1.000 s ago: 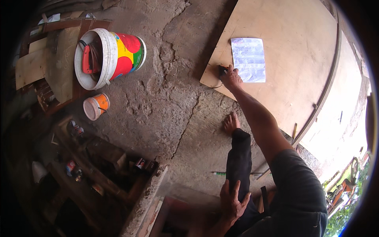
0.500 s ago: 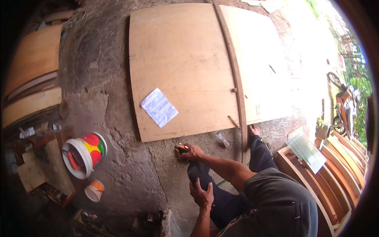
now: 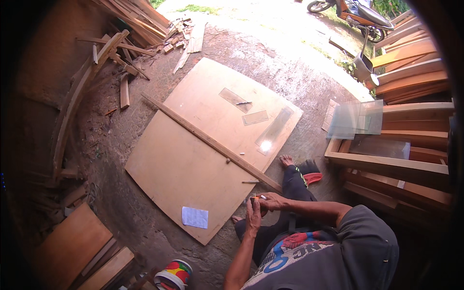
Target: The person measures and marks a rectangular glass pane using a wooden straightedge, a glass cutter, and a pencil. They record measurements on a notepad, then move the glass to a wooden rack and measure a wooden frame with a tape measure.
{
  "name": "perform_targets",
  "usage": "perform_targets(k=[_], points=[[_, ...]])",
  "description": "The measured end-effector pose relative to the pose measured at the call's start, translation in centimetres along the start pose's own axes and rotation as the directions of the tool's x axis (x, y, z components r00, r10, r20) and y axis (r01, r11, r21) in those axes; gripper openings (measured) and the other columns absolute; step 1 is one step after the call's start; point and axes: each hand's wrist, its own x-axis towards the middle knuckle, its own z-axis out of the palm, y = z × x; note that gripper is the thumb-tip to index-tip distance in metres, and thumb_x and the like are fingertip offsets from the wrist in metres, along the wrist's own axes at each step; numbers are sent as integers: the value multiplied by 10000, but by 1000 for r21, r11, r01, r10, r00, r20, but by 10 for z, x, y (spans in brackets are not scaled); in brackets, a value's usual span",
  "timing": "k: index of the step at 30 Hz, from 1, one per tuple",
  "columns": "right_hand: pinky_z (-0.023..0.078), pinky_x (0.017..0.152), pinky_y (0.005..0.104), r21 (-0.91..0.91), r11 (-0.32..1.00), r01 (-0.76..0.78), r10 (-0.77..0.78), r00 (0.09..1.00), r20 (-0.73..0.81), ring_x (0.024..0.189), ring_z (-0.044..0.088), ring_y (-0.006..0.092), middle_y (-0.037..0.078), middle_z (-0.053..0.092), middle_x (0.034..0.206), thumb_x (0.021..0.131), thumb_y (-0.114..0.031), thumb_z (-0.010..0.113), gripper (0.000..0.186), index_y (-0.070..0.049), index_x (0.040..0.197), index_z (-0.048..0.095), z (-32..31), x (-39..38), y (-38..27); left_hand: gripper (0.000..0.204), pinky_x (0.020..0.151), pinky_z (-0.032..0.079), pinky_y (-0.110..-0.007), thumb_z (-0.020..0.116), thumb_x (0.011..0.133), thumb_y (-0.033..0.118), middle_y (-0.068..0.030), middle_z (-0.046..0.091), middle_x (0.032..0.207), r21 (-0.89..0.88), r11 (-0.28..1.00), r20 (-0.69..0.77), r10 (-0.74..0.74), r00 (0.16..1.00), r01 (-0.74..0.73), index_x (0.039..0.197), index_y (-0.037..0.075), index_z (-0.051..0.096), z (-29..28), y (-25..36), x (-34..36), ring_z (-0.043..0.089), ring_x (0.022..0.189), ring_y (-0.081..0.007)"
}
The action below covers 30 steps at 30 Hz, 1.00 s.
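Observation:
My left hand (image 3: pixel 253 215) and my right hand (image 3: pixel 273 201) meet in front of my body, above the near edge of a plywood sheet (image 3: pixel 169 166). Between the fingers of my right hand is a small orange-and-black object (image 3: pixel 259 196), partly hidden; a short white piece shows beside it. My left hand's fingers close up against it, and what they pinch is too small to make out. Nearby on the plywood lie a thin stick like a pencil (image 3: pixel 250 182), a long wooden batten (image 3: pixel 208 139) and a written paper sheet (image 3: pixel 195 218).
Glass strips (image 3: pixel 276 129) and a pen (image 3: pixel 244 103) lie on the plywood's far half. Glass panes (image 3: pixel 355 119) rest on wooden frames (image 3: pixel 386 163) at right. A paint bucket (image 3: pixel 175 273) stands at lower left. Scrap wood (image 3: pixel 181 36) and a motorcycle (image 3: pixel 360 14) are farther off.
The view has swung round to the right. My right hand has risen from the floor with the orange-and-black object, and my left hand has left my leg to join it.

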Motion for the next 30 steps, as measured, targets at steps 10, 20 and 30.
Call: perform_targets(k=[10,20,30], points=[[496,516,337,222,953,207,-126,935,-331,598,627,187,129,656,876,1018,-397,516,452,12,1206,557,-214,-80,-62,734,1001,458,-326,729,867,346,-158,605,1221,294,955,534,-131,835,-38,1428,-38,453,130,193,156,584,1136,-216],[516,604,368,83,973,217,-151,863,-482,695,648,224,136,648,894,931,-358,640,371,-34,1105,592,-444,-179,-124,677,1025,437,-341,696,897,265,-137,585,1289,266,946,829,-127,545,-184,1471,46,412,340,363,253,555,1180,-209],[466,593,272,134,904,407,-75,458,-886,667,585,112,28,595,743,948,-300,667,269,-38,991,624,-680,-251,-146,465,613,461,-266,583,951,114,-37,573,956,384,897,886,-290,363,-221,1397,86,455,485,461,428,535,712,-106]])
